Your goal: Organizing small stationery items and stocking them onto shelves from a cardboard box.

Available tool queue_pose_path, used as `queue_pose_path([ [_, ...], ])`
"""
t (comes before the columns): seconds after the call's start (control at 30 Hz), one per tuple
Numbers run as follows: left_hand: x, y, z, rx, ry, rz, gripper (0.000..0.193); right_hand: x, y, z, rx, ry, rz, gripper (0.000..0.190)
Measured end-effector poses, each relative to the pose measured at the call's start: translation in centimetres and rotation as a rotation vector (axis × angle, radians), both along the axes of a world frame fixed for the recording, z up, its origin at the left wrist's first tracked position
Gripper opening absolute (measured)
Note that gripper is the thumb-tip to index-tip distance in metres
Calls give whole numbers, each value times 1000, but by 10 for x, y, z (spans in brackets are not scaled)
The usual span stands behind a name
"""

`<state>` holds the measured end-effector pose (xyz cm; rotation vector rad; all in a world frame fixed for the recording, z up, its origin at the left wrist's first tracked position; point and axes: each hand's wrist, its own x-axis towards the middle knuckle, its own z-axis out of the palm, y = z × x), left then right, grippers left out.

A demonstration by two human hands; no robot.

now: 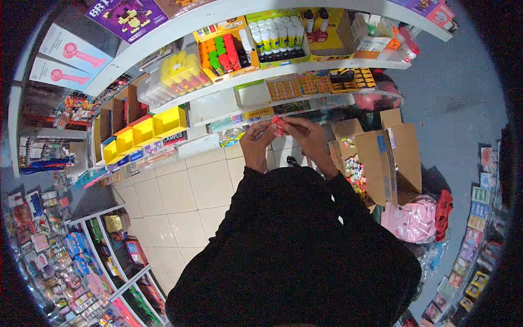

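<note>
Both hands meet in front of the lower shelf around a small red item (278, 126), whose exact kind I cannot make out. My left hand (256, 143) pinches it from the left between thumb and fingers. From the right, my right hand (307, 137) has its fingertips on the same item. Just beyond the hands runs a white shelf (216, 108) with a shallow white tray (251, 96) and boxes of small orange-wrapped packs (283, 89). An open cardboard box (374, 165) stands right of my right forearm, with many small colourful pieces (355, 173) inside.
Glue stick boxes (229, 51) and white-capped glue sticks (278, 36) fill the upper shelf. Yellow bins (169, 122) line the left shelf. A pink backpack (410, 220) in plastic sits behind the cardboard box. Tiled floor (175, 192) lies to my left, beside a rack (118, 245) of goods.
</note>
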<state>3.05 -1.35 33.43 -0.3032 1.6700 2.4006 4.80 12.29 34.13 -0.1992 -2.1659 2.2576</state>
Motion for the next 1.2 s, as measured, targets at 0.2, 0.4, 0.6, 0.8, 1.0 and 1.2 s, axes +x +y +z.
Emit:
queue_pose_path([
  [0.2,0,16,-7,43,-59,70,22,3,11,-6,272,87,83,31],
  [0.4,4,19,-30,8,-34,148,19,-1,12,-11,741,256,157,43],
  [0.6,5,16,-58,-79,32,171,16,-14,13,-29,750,366,319,41],
  [0.8,-35,-13,-115,-263,141,242,16,-64,6,-64,898,391,344,45],
  [1.0,-118,-61,-191,-737,298,322,46,-150,-19,-122,838,117,612,43],
  [1.2,-159,-71,-248,-919,222,111,43,-190,-47,-195,1023,235,408,41],
])
